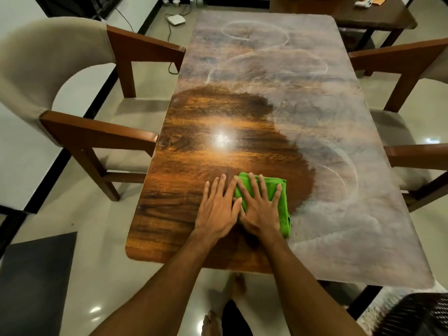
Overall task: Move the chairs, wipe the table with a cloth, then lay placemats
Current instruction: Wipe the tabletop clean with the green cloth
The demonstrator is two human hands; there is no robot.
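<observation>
A folded green cloth lies on the wooden table near its front edge. My right hand presses flat on the cloth with fingers spread. My left hand lies flat beside it, its thumb side touching the cloth's left edge. The table's near left part is dark and glossy; the far and right parts carry a pale dusty film with swirl marks. One beige armchair stands at the table's left side, another chair at the right.
A second dark table with small items stands at the back right. A white device with cables lies on the floor beyond the table. A dark mat lies at the lower left, a dark woven item at the lower right.
</observation>
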